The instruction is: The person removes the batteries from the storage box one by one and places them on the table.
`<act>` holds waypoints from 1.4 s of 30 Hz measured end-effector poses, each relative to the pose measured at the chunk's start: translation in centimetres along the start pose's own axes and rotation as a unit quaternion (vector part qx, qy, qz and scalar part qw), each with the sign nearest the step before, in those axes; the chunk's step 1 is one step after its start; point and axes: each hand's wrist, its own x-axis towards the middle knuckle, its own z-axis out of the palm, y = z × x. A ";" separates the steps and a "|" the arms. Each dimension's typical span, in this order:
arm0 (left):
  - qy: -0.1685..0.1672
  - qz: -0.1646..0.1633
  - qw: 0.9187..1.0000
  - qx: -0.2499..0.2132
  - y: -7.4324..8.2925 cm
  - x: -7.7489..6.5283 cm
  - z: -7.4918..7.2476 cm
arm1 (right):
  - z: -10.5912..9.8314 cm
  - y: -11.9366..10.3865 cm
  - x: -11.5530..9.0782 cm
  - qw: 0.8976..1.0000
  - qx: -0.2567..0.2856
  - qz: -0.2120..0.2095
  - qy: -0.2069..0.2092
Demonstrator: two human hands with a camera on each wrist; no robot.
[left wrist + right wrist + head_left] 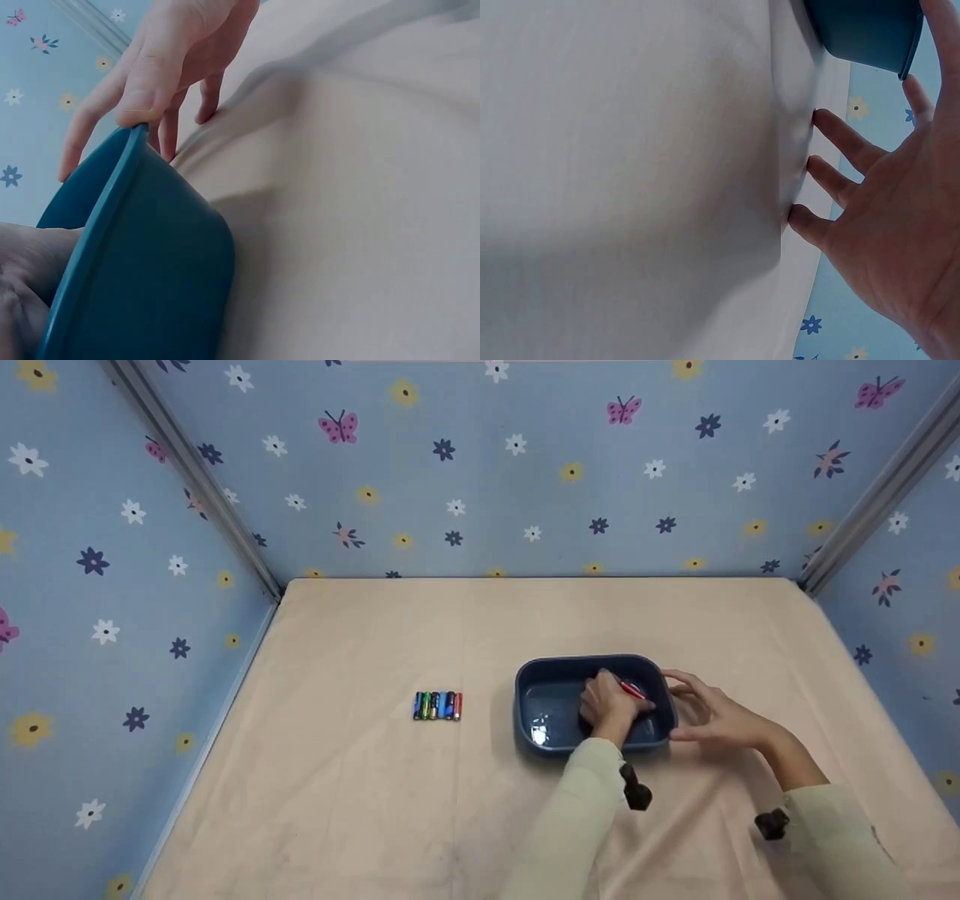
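A dark blue rectangular basin [551, 664] sits on the cloth-covered table. My left hand [609, 701] reaches down inside it with curled fingers, gripping a slim red object [632, 690] that shows beside the thumb; its kind I cannot tell. In the left wrist view, the basin wall [161, 262] hides most of that hand. At the basin's right end is my right hand [716, 716], thumb and forefinger spread along the rim. Its other fingers extend down to the cloth in the right wrist view.
A row of several batteries [438, 706] in different colours lies to the left of the basin. The beige tablecloth [360, 780] has folds near the right forearm. Blue patterned panels [495, 472] stand behind and at both sides.
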 end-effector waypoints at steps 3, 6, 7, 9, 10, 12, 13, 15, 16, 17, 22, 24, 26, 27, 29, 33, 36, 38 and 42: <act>0.003 0.005 1.000 0.009 0.0 -0.1 0.0 | 0.0 0.0 0.0 1.000 -0.003 -0.002 0.000; 0.008 0.010 1.000 0.018 0.0 0.0 0.0 | -0.1 0.0 0.0 1.000 -0.001 -0.003 0.001; 0.009 0.011 1.000 0.020 0.0 0.0 0.0 | -0.1 0.0 0.0 1.000 0.000 -0.003 0.001; 0.012 0.013 1.000 0.023 0.0 0.0 0.1 | -0.1 -0.1 0.0 1.000 -0.001 -0.003 0.002; 0.014 0.014 1.000 0.025 0.0 0.1 0.1 | -0.1 -0.1 0.0 1.000 -0.001 -0.003 0.002; 0.017 0.015 0.999 0.029 0.0 0.1 0.2 | 0.0 -0.1 0.0 1.000 -0.004 -0.003 0.003; 0.019 0.016 0.999 0.030 0.0 0.1 0.2 | 0.0 -0.1 0.0 1.000 -0.007 -0.001 0.003; 0.024 0.017 0.999 0.037 0.0 0.1 0.2 | 0.0 -0.1 -0.1 1.000 -0.008 0.002 0.002; 0.026 0.018 0.999 0.039 0.0 0.1 0.2 | 0.0 -0.2 -0.1 1.000 -0.008 0.005 0.001; 0.027 0.019 0.999 0.041 0.0 0.1 0.2 | -0.1 -0.2 -0.1 1.000 -0.009 0.008 0.001; 0.029 0.019 0.998 0.045 -0.1 0.2 0.2 | -0.1 -0.2 -0.1 1.000 -0.012 0.008 0.003; 0.026 0.016 0.999 0.043 -0.1 0.3 0.1 | -0.1 -0.1 -0.1 1.000 -0.013 0.004 0.005; 0.021 0.012 0.999 0.042 -0.1 0.5 0.0 | -0.1 0.0 0.0 1.000 -0.011 0.000 0.004; 0.018 0.009 0.999 0.041 -0.1 0.6 -0.1 | -0.1 0.0 0.0 1.000 -0.011 -0.002 0.004; 0.009 0.004 0.999 0.040 0.0 0.7 -0.3 | -0.1 0.0 0.0 1.000 -0.011 -0.004 0.005; -0.002 -0.008 0.999 0.037 0.2 1.0 -0.5 | -0.1 -0.1 0.0 1.000 -0.008 -0.003 0.004; -0.009 -0.014 0.999 0.033 0.3 1.2 -0.8 | -0.1 -0.1 0.0 1.000 -0.001 -0.003 0.004; -0.013 -0.017 0.999 0.029 0.3 1.3 -1.0 | -0.1 -0.1 0.0 1.000 0.001 -0.005 0.006; -0.030 -0.018 0.999 0.032 0.3 1.6 -1.3 | 0.0 0.1 -0.1 1.000 0.001 -0.012 0.008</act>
